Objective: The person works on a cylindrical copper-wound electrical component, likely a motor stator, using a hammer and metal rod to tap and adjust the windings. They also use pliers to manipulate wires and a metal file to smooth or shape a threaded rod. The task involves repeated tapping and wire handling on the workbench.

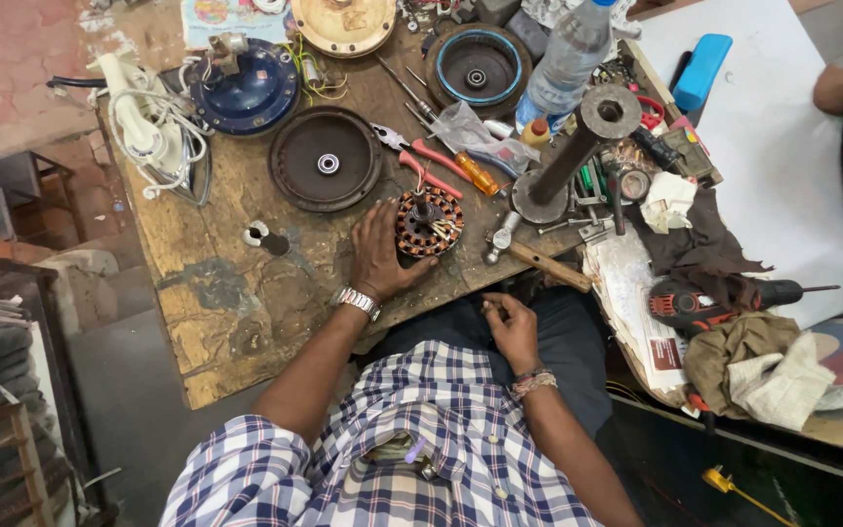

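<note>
My left hand [378, 256], with a metal watch on the wrist, rests on the worn wooden table [226, 303]. Its fingers touch the left side of a round fan stator [428, 222] with copper windings, which lies flat with its shaft pointing up. My right hand [511, 327] hovers over my lap just below the table's front edge. Its fingers are curled together, and nothing is visible in them. A hammer [539, 259] with a wooden handle lies just right of the stator.
A dark round motor cover [325, 159] lies behind my left hand, with a blue cover [246, 93] and another rotor shell [477, 66] further back. Red-handled pliers [431, 161], a plastic bottle [566, 63], an upright metal pipe [578, 146] and a drill [714, 303] crowd the right. Another person's arm [841, 88] shows top right.
</note>
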